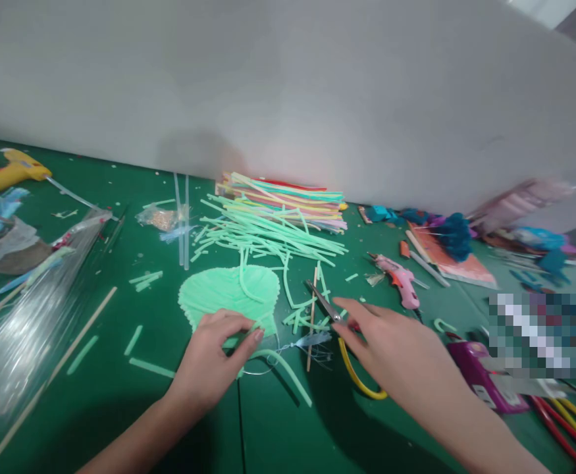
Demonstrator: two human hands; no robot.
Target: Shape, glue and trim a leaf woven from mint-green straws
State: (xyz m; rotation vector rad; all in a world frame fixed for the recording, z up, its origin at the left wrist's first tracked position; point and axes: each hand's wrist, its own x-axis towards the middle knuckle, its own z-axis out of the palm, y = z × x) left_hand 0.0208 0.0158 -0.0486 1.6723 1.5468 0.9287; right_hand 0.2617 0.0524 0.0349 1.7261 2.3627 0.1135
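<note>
A pale green heart-shaped leaf piece (228,293) lies on the green mat (120,395). My left hand (211,359) pinches its lower edge, fingers closed on it, with a curved green stem (288,372) trailing to the right. My right hand (389,345) hovers with fingers stretched out over yellow-handled scissors (340,329), fingertips at their pivot, holding nothing. A thin wooden stick (312,316) lies beside the scissors.
A heap of pale green and coloured strips (278,214) sits by the white wall. A pink glue gun (401,280) lies right of the scissors, a yellow glue gun (14,171) far left. Clear plastic sleeves (26,329) at left. Blue and purple craft bits (453,234) at right.
</note>
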